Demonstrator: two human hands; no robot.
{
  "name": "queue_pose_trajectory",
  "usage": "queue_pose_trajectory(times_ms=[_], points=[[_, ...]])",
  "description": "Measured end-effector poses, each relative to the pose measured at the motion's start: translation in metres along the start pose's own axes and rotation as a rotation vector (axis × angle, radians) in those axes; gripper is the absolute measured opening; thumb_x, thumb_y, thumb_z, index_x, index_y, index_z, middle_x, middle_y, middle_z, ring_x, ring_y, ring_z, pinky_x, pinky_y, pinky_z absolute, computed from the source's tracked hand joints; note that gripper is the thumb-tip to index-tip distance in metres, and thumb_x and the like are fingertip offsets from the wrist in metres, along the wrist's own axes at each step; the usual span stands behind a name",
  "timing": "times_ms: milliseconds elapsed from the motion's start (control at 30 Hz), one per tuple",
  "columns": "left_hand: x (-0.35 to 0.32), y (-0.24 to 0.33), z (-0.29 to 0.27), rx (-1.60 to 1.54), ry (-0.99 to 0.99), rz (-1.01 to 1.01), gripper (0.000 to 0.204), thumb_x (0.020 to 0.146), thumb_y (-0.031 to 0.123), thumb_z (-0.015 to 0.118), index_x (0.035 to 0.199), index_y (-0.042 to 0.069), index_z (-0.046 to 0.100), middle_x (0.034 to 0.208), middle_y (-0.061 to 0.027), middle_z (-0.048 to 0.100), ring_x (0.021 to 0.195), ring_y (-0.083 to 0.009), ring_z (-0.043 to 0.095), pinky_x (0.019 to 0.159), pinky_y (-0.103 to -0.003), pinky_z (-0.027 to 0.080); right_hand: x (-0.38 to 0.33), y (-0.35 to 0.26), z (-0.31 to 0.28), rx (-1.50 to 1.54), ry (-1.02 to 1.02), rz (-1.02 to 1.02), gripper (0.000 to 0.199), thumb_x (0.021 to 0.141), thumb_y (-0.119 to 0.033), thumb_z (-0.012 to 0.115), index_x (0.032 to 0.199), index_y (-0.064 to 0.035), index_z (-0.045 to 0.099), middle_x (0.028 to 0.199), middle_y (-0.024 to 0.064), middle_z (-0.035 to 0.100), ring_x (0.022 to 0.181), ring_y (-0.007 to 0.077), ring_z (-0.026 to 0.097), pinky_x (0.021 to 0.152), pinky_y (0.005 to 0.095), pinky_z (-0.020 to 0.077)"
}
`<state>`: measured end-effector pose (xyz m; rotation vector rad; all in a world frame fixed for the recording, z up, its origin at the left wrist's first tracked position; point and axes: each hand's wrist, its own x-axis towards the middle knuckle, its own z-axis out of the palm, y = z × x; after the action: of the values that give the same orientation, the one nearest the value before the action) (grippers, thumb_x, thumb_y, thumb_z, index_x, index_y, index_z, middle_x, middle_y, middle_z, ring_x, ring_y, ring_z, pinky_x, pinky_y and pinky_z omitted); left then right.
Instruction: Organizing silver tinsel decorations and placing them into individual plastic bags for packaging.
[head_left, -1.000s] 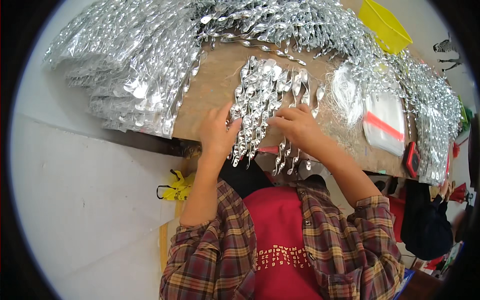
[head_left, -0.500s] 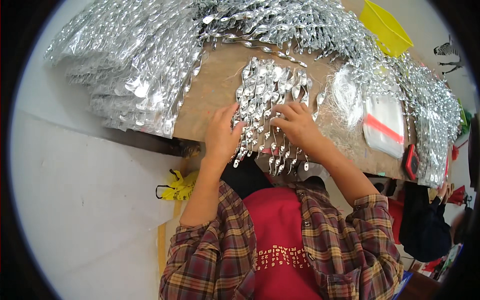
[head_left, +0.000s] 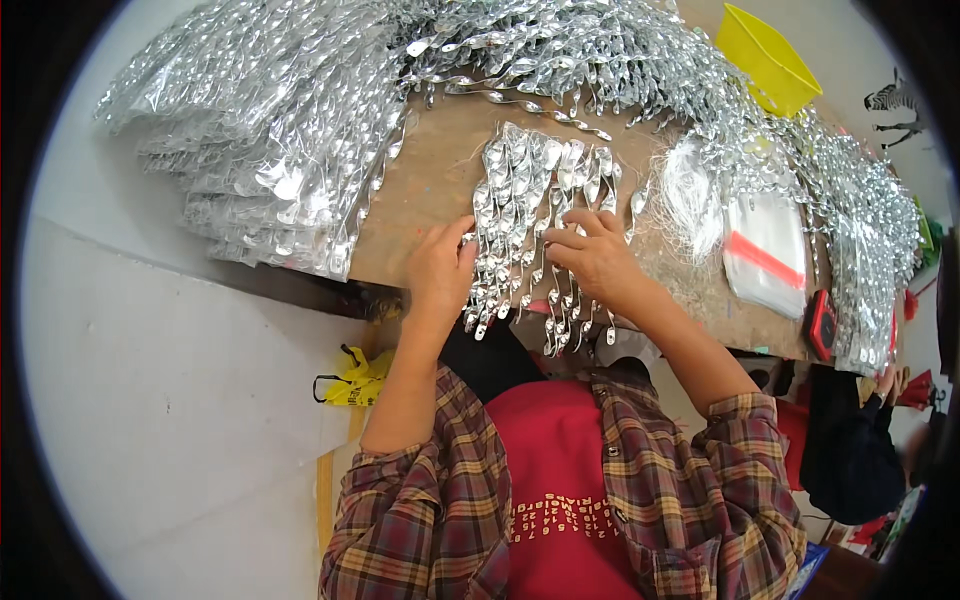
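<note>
Head view: yellow bin (head_left: 765, 55) at far right of worktop (head_left: 425, 195), contents not visible; left hand (head_left: 440, 272) flat, fingers curled against the silver spiral bundle (head_left: 535, 215) at the near worktop edge; right hand (head_left: 597, 258) pinching its strands; clear bags (head_left: 765, 250) with a red stripe lie right; bagged silver packs (head_left: 260, 150) stacked left.
</note>
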<state>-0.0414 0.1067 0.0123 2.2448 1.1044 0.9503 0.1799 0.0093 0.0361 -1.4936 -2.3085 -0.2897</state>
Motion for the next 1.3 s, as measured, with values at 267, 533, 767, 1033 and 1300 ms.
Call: queue_pose_trajectory(times_ms=[267, 533, 767, 1033, 1300], points=[[0.002, 0.005, 0.004, 0.018, 0.018, 0.018, 0.030, 0.077, 0.006, 0.062, 0.107, 0.003, 0.061, 0.088, -0.0135, 0.061, 0.073, -0.0255, 0.059, 0.067, -0.034, 0.046, 0.016, -0.004, 0.012, -0.006, 0.066, 0.085, 0.019, 0.071, -0.007, 0.057, 0.088, -0.0148, 0.060, 0.086, -0.0009, 0.057, 0.086, 0.0179, 0.054, 0.077, 0.0340, 0.0359], [0.001, 0.012, 0.008, -0.047, -0.043, -0.059, 0.029, 0.078, 0.009, 0.061, 0.107, 0.005, 0.060, 0.096, -0.0146, 0.060, 0.088, -0.0342, 0.058, 0.075, -0.040, 0.046, 0.026, 0.010, 0.021, -0.040, 0.155, 0.018, 0.017, 0.070, -0.008, 0.056, 0.083, -0.0179, 0.060, 0.081, -0.0021, 0.054, 0.077, 0.0149, 0.053, 0.072, 0.0307, 0.0345], [0.000, 0.005, 0.008, -0.048, -0.024, -0.024, 0.033, 0.079, 0.006, 0.060, 0.112, 0.003, 0.059, 0.087, -0.0135, 0.058, 0.072, -0.0240, 0.057, 0.066, -0.032, 0.046, 0.018, 0.013, 0.013, -0.044, 0.080, 0.038, 0.016, 0.070, -0.007, 0.056, 0.082, -0.0173, 0.060, 0.088, -0.0011, 0.055, 0.082, 0.0165, 0.052, 0.074, 0.0324, 0.0354], [0.001, 0.000, 0.007, -0.217, -0.064, -0.122, 0.033, 0.080, 0.003, 0.059, 0.113, 0.002, 0.059, 0.085, -0.0089, 0.059, 0.071, -0.0158, 0.056, 0.064, -0.028, 0.045, 0.016, 0.013, 0.008, -0.048, 0.086, 0.091, 0.019, 0.069, -0.006, 0.057, 0.082, -0.0178, 0.063, 0.098, 0.0028, 0.055, 0.092, 0.0216, 0.051, 0.075, 0.0357, 0.0361], [0.000, -0.015, 0.013, -0.318, -0.095, -0.163, 0.033, 0.082, 0.003, 0.056, 0.115, -0.001, 0.057, 0.089, -0.0057, 0.062, 0.072, -0.0100, 0.056, 0.064, -0.024, 0.045, 0.026, -0.007, 0.010, 0.114, -0.012, -0.024, 0.028, 0.070, -0.005, 0.056, 0.090, -0.0208, 0.066, 0.099, 0.0006, 0.055, 0.094, 0.0202, 0.051, 0.078, 0.0349, 0.0350]])
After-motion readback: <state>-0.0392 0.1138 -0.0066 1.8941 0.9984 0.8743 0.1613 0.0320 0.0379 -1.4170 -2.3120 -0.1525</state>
